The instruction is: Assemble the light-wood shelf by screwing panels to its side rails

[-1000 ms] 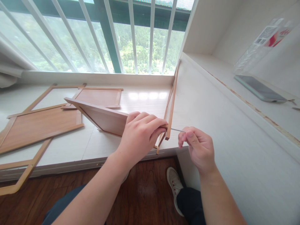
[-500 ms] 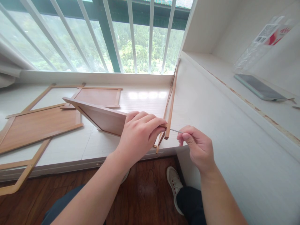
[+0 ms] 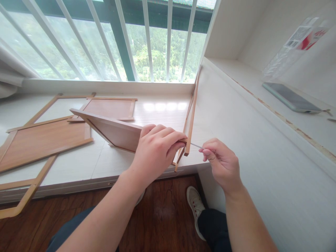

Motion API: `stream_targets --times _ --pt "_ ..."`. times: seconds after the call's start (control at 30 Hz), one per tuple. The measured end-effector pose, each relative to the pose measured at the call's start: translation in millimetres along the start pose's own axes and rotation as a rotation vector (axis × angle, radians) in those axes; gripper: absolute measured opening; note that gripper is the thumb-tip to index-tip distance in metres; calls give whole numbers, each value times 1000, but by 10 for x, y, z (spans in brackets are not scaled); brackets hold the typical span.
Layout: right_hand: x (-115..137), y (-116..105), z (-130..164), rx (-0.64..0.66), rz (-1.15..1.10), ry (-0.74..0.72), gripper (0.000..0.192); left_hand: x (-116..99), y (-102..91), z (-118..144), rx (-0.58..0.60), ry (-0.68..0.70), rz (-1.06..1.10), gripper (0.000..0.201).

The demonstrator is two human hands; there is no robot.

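My left hand (image 3: 157,147) is closed around the near end of a tilted brown wooden panel (image 3: 118,134), with its fingers at the joint against an upright wooden frame (image 3: 193,112). That frame leans beside the white side wall. From its outer side sticks a thin metal rod like a hex key (image 3: 196,145). The rod's outer end is pinched between the thumb and fingers of my right hand (image 3: 223,164). Its inner tip is hidden in the wood, and its grip end is covered by my fingers.
More framed wooden panels (image 3: 49,140) and a long wooden frame piece (image 3: 43,175) lie on the white ledge (image 3: 99,164) at left. Window bars (image 3: 148,42) stand behind. A phone (image 3: 291,98) and a clear plastic package (image 3: 296,45) are on the shelf at right.
My right hand has shifted slightly, with its fingers turned a little on the rod. My left hand and the panel stay in place.
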State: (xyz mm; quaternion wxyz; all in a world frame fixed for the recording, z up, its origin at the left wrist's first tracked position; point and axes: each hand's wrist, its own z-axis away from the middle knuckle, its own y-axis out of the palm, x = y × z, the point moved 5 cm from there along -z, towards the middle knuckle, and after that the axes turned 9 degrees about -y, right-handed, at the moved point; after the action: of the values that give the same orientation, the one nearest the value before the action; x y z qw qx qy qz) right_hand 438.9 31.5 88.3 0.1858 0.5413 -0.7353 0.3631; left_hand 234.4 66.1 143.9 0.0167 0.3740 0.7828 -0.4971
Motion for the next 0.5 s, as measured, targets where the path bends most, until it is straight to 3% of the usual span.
stream_targets --times 0.5 --pt "59 9 -36 -18 49 -62 15 -11 -8 2 -1 0 3 16"
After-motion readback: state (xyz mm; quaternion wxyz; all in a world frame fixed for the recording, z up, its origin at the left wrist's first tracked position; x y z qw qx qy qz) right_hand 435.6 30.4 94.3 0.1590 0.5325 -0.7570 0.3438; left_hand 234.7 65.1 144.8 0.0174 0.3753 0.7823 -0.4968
